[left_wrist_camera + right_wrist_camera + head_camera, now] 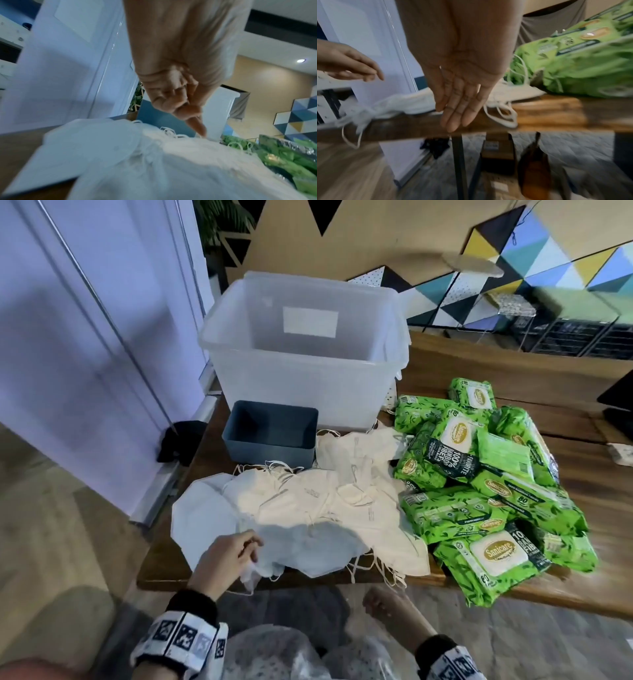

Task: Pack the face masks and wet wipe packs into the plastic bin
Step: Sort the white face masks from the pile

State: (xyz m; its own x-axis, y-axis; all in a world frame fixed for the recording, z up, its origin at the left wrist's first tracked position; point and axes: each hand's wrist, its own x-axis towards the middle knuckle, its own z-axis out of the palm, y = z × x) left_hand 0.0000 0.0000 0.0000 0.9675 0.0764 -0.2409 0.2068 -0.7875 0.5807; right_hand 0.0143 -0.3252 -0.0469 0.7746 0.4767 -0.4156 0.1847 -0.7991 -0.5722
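A heap of white face masks (pixel 308 508) lies on the near left of the wooden table (pixel 599 501), ear loops trailing over the front edge. Green wet wipe packs (pixel 479 474) are piled to their right. The clear plastic bin (pixel 294 392) stands at the back, with nothing visible inside. My left hand (pixel 236 553) hovers at the near corner of the masks (pixel 137 155), fingers loosely curled and holding nothing. My right hand (pixel 383 604) hangs in front of the table's front edge, fingers straight (pixel 460 102), below the masks (pixel 412 102).
A small blue-grey box (pixel 270 453) sits open in front of the clear bin. A white door (pixel 85 371) is close on the left. Under the table stand a cardboard box (pixel 498 155) and a brown bag (pixel 534 169). A dark object (pixel 616 402) sits at the right edge.
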